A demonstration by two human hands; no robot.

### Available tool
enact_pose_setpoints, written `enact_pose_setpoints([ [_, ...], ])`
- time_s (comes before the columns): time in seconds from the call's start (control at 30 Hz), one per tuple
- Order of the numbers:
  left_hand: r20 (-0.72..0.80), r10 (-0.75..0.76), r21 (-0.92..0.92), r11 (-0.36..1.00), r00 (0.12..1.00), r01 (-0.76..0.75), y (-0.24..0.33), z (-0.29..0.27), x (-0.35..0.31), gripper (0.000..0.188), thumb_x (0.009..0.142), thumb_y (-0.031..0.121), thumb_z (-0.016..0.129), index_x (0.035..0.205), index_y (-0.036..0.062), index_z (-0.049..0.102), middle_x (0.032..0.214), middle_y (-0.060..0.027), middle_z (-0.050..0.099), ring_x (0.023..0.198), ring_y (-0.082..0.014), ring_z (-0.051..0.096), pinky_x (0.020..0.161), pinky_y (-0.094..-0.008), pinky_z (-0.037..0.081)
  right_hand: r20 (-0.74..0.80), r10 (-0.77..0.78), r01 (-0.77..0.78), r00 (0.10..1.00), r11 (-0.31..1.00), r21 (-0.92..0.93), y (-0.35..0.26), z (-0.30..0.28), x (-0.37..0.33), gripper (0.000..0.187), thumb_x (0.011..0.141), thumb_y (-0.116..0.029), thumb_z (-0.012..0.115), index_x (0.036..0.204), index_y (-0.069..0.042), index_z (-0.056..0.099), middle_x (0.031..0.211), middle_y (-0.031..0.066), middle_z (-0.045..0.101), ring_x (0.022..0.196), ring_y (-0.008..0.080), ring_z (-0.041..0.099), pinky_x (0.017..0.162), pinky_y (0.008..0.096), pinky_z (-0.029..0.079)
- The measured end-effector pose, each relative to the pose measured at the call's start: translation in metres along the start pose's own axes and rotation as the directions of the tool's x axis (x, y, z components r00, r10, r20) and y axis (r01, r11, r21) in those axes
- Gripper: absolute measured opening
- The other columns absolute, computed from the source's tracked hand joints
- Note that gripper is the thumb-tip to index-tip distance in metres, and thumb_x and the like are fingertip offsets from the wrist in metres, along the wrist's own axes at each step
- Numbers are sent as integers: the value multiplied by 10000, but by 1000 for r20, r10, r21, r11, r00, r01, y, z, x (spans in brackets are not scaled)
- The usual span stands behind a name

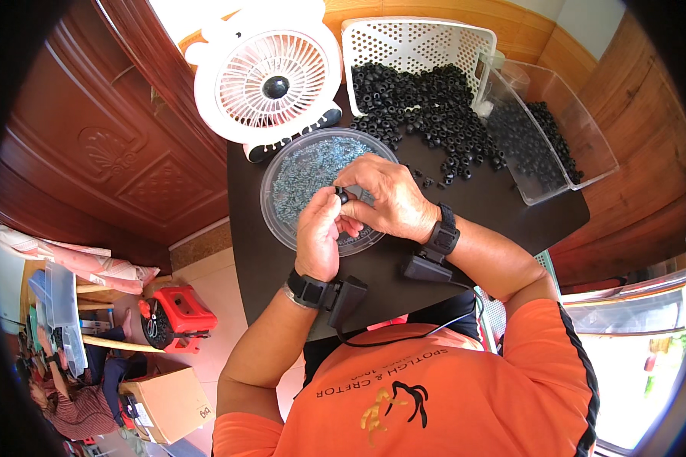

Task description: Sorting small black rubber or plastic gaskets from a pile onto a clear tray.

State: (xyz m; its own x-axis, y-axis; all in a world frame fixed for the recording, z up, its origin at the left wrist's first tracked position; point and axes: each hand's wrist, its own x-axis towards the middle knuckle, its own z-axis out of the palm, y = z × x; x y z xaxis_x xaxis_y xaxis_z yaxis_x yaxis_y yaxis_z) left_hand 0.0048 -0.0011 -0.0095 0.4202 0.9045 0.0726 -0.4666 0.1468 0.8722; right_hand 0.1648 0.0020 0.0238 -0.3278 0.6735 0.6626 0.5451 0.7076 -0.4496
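Observation:
Over a round clear tub (267,199) of small bluish metallic pieces (306,171), probably springs, my two hands come together. Pinched in the fingertips of my left hand (318,238) is a small rounded black plastic piece (342,196). My right hand (392,196) closes its thumb and forefinger on the same piece from the other side. Whether a bluish piece is also between the fingers is hidden. Many similar black hollow pieces (457,141) spill from a tipped white perforated basket (419,32) onto the dark table (465,221).
A white animal-shaped fan (274,84) stands behind the tub. At the right, a clear bin (587,145) holds more black pieces. A cable (389,344) runs between my wrist devices. On the floor at left are a red case (187,316), a cardboard box (171,404) and another person (72,404).

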Motion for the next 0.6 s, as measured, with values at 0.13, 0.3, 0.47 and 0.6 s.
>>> enact_pose_setpoints([
  [0.13,12,-6,-65,998,1000,7,1,1,2,279,949,295,461,978,30,543,830,-45,588,681,-127,553,610,-251,438,29,-32,32,999,999,-8,0,-1,3,322,659,-112,775,917,-69,586,912,66,638,834,268,615,735,354,503],
  [0.3,-29,20,-85,996,999,-22,-2,-1,2,236,945,261,461,934,41,546,825,-37,571,672,-122,546,590,-255,440,51,-38,37,998,999,22,-2,2,3,346,640,-120,790,918,-73,590,927,58,627,840,265,600,753,360,495],
  [0.47,-19,39,-97,994,999,-40,-3,-1,3,240,955,242,426,961,30,537,836,-49,581,679,-138,579,600,-275,448,19,-16,15,1000,999,38,-4,2,2,312,641,-119,760,891,-56,584,906,76,617,878,292,589,756,381,495],
  [0.6,-36,39,-94,995,999,-43,-1,1,2,251,947,258,449,940,27,549,816,-46,573,662,-122,547,585,-258,446,22,-23,23,1000,1000,11,-4,3,1,369,642,-140,792,957,-64,614,915,65,631,848,274,601,770,374,496],
])
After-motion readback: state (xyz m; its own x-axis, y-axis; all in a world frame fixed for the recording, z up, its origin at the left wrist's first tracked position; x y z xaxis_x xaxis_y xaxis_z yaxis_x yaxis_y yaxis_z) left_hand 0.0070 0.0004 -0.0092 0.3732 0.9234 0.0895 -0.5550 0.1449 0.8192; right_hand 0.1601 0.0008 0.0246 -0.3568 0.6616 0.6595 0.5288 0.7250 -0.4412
